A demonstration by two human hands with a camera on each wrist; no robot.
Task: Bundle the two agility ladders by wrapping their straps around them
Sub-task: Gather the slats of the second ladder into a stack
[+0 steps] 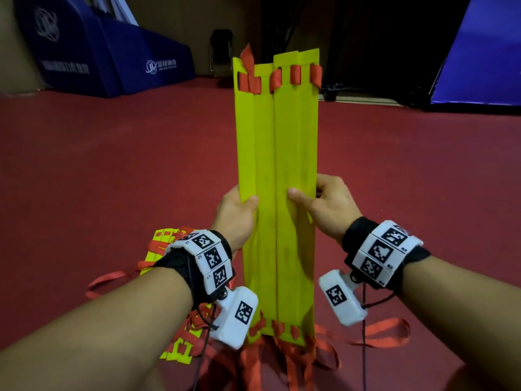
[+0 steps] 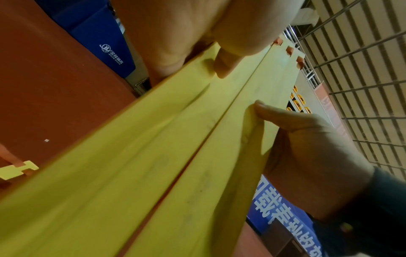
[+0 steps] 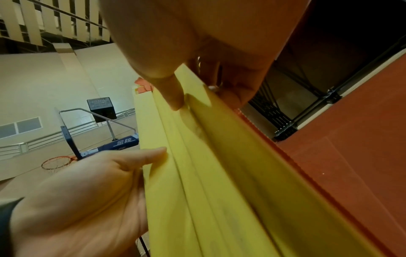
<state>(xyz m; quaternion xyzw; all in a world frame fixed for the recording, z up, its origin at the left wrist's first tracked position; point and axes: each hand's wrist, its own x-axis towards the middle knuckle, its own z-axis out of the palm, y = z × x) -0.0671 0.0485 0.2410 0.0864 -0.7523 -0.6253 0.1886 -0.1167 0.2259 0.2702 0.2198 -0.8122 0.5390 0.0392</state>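
Note:
A stack of yellow ladder rungs (image 1: 277, 170) stands upright in front of me, threaded at both ends with red straps (image 1: 279, 77). My left hand (image 1: 238, 213) grips its left edge at mid height, thumb on the front face. My right hand (image 1: 324, 204) grips the right edge, thumb on the front and fingers curled behind. The left wrist view shows the rungs (image 2: 175, 156) with the left thumb (image 2: 224, 66) on them and the right hand (image 2: 307, 139) beyond. The right wrist view shows the rungs (image 3: 219, 173), the right hand (image 3: 175, 97) and the left hand (image 3: 92, 191). A second yellow ladder (image 1: 169, 277) lies on the floor behind my left wrist.
Loose red strap ends (image 1: 366, 334) trail over the red floor (image 1: 112, 165) below the stack. Blue padded mats (image 1: 118, 60) stand at the back left and a blue panel (image 1: 485, 52) at the back right. A basketball hoop stand (image 3: 96, 139) shows in the right wrist view.

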